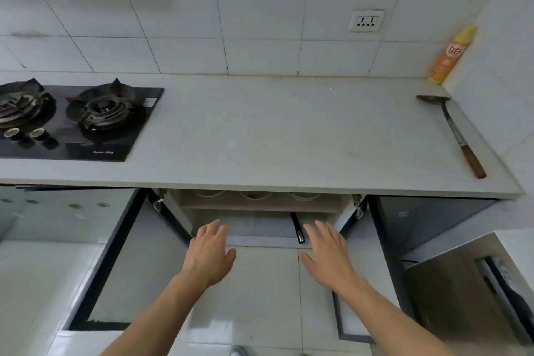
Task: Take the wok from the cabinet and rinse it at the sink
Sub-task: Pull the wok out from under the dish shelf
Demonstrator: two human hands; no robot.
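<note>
Head view gives me both hands (270, 254) spread and empty before the open cabinet (260, 211), so I'd grip the wok's rigid, likely heavy black handle (297, 228).

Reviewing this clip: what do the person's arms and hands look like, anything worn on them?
Both forearms are bare as far as the frame shows, with no sleeves visible. The left hand and right hand wear no gloves, rings, watch or bracelet that I can see.

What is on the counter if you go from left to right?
Stove → spatula → yellow bottle, standing in the back right corner.
</note>
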